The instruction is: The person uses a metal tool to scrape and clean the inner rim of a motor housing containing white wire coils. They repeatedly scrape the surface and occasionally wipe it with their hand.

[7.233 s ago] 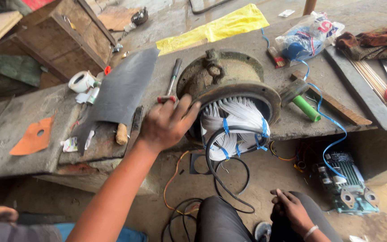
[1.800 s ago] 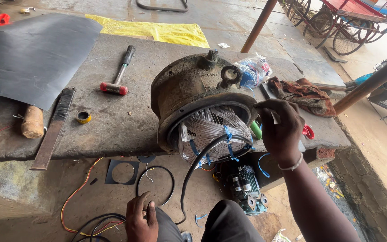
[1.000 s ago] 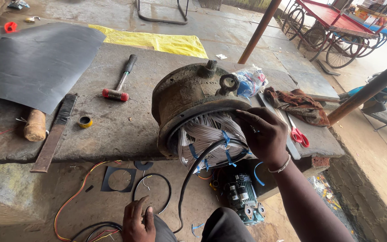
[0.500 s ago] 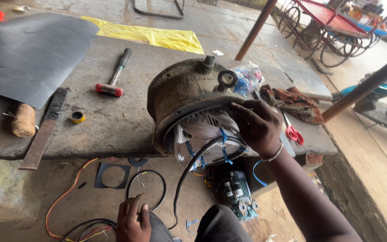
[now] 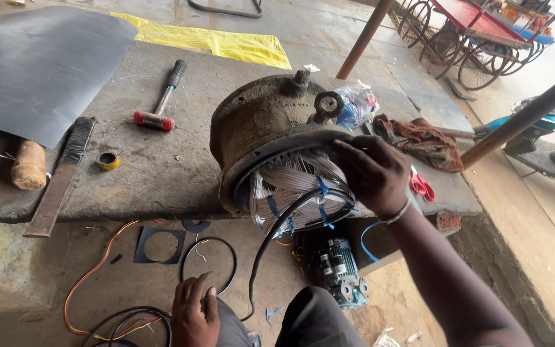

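Observation:
A large rusty motor housing [image 5: 264, 122] lies on its side at the front edge of a concrete bench [image 5: 155, 173], its open end facing me. White windings [image 5: 290, 186] tied with blue straps fill the opening, and black cables [image 5: 271, 238] hang down from them. My right hand [image 5: 370, 173] rests on the right rim of the housing, fingers curled against the windings. Whether it holds anything is hidden. My left hand [image 5: 194, 315] lies low on my knee, fingers spread, holding nothing.
On the bench lie a red-headed hammer [image 5: 160, 106], a flat file with a wooden handle [image 5: 52, 173], a small tape roll [image 5: 107, 160], a black sheet [image 5: 40, 64], a yellow sheet [image 5: 213, 42], a plastic bag [image 5: 354, 106], a rag [image 5: 422, 141] and red scissors [image 5: 421, 185]. A small green motor [image 5: 335, 270] and loose wires [image 5: 97, 283] lie on the ground.
My right hand came down from above the bench onto the housing's right rim and windings. The view swung right and closer. My left hand stayed on my knee.

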